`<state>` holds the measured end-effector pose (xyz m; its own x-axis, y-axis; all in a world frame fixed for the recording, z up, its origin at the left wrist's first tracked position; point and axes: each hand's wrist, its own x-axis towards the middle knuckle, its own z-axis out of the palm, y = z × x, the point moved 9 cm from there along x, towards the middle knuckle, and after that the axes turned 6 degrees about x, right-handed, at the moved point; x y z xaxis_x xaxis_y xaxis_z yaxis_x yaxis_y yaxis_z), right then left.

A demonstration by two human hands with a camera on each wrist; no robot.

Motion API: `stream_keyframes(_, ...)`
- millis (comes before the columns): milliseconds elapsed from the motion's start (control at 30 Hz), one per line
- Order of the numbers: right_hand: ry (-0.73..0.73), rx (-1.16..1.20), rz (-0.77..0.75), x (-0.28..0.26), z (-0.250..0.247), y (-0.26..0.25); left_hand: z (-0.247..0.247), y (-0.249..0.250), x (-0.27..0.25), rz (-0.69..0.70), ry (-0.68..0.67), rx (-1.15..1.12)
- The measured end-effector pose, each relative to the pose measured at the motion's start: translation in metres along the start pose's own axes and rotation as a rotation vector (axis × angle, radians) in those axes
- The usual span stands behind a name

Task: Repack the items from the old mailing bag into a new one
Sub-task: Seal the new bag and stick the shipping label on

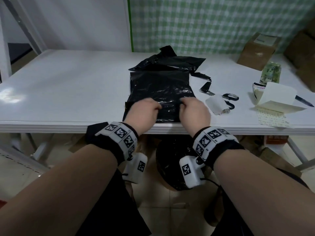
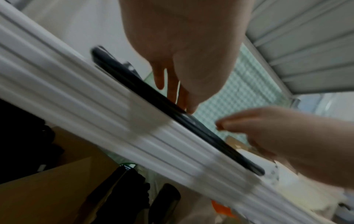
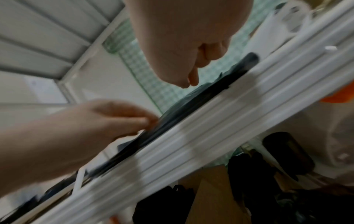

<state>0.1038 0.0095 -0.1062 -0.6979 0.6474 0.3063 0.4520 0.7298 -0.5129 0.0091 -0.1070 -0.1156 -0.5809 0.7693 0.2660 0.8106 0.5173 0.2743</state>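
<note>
**A:** Where was the new mailing bag [image 1: 160, 92]?

**B:** It lay flat on the white counter [image 1: 68, 86], its near edge at the counter's front lip. The crumpled old mailing bag [image 1: 167, 63] sat just behind it, touching its far edge.

**A:** And the hands?

**B:** The left hand [image 1: 144, 110] and right hand [image 1: 194, 110] both rested on the new bag's near end, close together. Each grip appeared curled, fingertips pinching the black film; blur in the wrist views left the right one less certain.

**A:** Anything else?

**B:** Scissors [image 1: 230, 99] lay to the right, beside white paper [image 1: 215, 103]. A cardboard box [image 1: 259, 51] stood at the far right.
</note>
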Motion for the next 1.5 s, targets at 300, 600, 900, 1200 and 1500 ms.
stream_keyframes(300,-0.499,-0.234,-0.068,-0.008,0.07,-0.012,0.061,-0.001,-0.01,-0.027,-0.448,0.198)
stream_keyframes(600,-0.519,-0.315,0.104,-0.008,0.054,0.022,0.056,-0.033,-0.008,-0.168,-0.481,0.262)
stream_keyframes(900,-0.44,-0.322,0.158,-0.009,0.023,0.05,0.047,-0.052,-0.016,-0.318,-0.486,0.294)
stream_keyframes(1200,-0.092,-0.159,0.169,-0.009,-0.029,0.057,0.038,-0.054,-0.015,-0.436,-0.534,0.294)
stream_keyframes(1500,0.138,-0.042,0.349,0.006,-0.083,0.114,0.01,-0.04,0.006,-0.459,-0.274,0.209)
